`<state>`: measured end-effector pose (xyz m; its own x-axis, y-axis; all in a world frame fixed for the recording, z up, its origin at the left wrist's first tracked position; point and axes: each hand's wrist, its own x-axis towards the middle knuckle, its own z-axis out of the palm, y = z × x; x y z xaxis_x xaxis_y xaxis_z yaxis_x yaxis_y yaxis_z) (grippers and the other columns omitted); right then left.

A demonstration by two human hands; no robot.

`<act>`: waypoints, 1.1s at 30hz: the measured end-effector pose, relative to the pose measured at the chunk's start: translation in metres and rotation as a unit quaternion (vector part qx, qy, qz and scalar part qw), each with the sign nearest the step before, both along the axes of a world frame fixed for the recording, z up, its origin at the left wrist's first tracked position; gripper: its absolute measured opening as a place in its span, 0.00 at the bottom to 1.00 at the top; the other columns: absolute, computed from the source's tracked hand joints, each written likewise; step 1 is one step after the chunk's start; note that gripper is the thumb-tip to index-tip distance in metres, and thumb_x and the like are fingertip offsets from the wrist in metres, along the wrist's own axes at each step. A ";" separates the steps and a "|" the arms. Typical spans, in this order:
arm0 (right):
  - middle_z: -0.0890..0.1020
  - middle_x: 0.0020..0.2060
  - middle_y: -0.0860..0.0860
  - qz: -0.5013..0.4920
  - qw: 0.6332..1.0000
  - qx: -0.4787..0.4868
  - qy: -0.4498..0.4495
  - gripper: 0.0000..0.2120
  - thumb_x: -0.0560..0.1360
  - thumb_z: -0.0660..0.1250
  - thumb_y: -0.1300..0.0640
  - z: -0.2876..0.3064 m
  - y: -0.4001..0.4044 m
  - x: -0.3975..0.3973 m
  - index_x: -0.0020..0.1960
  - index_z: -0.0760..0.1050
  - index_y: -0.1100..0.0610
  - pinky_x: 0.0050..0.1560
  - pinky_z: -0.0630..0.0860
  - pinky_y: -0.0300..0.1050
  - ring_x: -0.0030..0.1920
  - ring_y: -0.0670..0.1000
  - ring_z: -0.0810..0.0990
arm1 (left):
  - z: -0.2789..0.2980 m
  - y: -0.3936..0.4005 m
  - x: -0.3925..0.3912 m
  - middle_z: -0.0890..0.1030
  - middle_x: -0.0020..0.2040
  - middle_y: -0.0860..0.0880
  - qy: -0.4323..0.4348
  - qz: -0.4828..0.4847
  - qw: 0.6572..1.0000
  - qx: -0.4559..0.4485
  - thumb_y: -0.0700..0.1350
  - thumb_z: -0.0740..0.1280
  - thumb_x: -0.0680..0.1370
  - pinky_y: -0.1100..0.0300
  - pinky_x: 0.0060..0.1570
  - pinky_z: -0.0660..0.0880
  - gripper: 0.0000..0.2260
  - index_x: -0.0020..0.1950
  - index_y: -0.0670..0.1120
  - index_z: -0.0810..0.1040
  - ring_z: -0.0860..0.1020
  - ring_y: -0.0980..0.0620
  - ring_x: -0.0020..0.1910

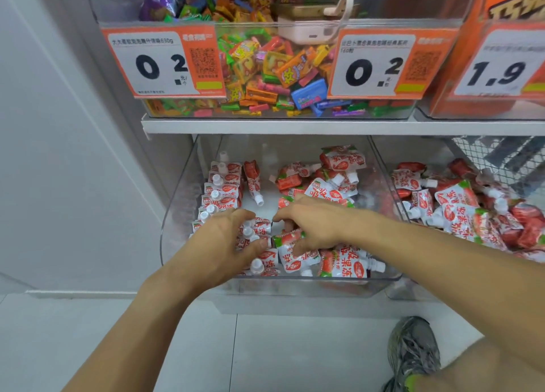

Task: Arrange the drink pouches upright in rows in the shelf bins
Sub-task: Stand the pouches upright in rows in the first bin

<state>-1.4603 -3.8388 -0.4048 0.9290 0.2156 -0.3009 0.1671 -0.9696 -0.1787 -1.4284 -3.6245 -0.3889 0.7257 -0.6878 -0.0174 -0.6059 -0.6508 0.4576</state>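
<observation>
A clear plastic bin (177,214) on the bottom shelf holds red-and-white drink pouches with white caps. Along its left side a row of upright pouches (221,191) stands packed, caps up. A loose heap of pouches (330,185) lies at the bin's right and back, and one pouch (253,182) lies cap-down near the middle. My left hand (224,244) curls its fingers round the front pouches of the row. My right hand (312,226) reaches down beside it, its fingers on a pouch (290,241) at the front centre.
A second clear bin (392,202) to the right is heaped with the same pouches (460,211). Above, a bin of mixed candies (265,67) carries price tags. A wire basket (501,155) sits at the far right. A grey shoe (413,350) rests on the tiled floor.
</observation>
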 end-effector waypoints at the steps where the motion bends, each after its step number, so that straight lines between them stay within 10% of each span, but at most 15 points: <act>1: 0.76 0.46 0.44 -0.006 1.000 0.015 0.004 0.33 0.70 0.77 0.48 0.001 0.000 0.000 0.71 0.69 0.54 0.49 0.71 0.46 0.51 0.48 0.69 | 0.001 0.000 0.000 0.73 0.68 0.51 0.001 0.001 1.000 0.001 0.59 0.67 0.76 0.60 0.62 0.68 0.26 0.71 0.51 0.69 0.71 0.52 0.65; 5: 0.75 0.33 0.43 -0.006 0.999 0.032 0.012 0.20 0.76 0.72 0.55 0.005 -0.002 -0.004 0.66 0.76 0.58 0.51 0.74 0.44 0.35 0.40 0.72 | 0.002 0.002 0.000 0.73 0.69 0.52 0.010 0.007 1.000 0.002 0.59 0.67 0.76 0.60 0.63 0.68 0.26 0.71 0.52 0.68 0.70 0.52 0.66; 11: 0.77 0.46 0.47 -0.036 0.999 0.038 0.010 0.15 0.72 0.75 0.47 0.005 -0.002 -0.014 0.52 0.74 0.52 0.47 0.75 0.49 0.47 0.50 0.76 | 0.003 0.002 0.001 0.73 0.69 0.51 0.016 0.005 1.000 0.005 0.59 0.66 0.76 0.59 0.64 0.67 0.26 0.71 0.51 0.69 0.70 0.52 0.67; 22: 0.73 0.51 0.47 -0.108 0.992 0.049 -0.031 0.23 0.73 0.73 0.48 0.063 -0.023 -0.041 0.65 0.70 0.49 0.50 0.73 0.46 0.50 0.48 0.75 | 0.007 0.002 0.000 0.75 0.64 0.57 0.004 0.013 0.996 -0.087 0.61 0.65 0.75 0.66 0.58 0.67 0.21 0.66 0.55 0.74 0.72 0.58 0.63; 29: 0.82 0.53 0.56 -0.303 0.802 0.513 -0.028 0.20 0.68 0.77 0.69 0.062 0.003 -0.053 0.56 0.74 0.59 0.34 0.80 0.39 0.39 0.49 0.86 | 0.022 -0.012 -0.014 0.83 0.50 0.54 0.201 0.046 0.922 -0.327 0.53 0.71 0.71 0.64 0.45 0.79 0.16 0.56 0.50 0.77 0.82 0.57 0.48; 33: 0.84 0.52 0.48 -0.174 0.886 0.428 -0.021 0.20 0.69 0.78 0.49 0.047 0.018 -0.049 0.58 0.78 0.51 0.57 0.80 0.53 0.51 0.49 0.84 | 0.024 -0.010 -0.014 0.84 0.38 0.49 0.177 0.059 0.922 -0.338 0.50 0.66 0.76 0.61 0.38 0.79 0.10 0.42 0.44 0.81 0.82 0.53 0.37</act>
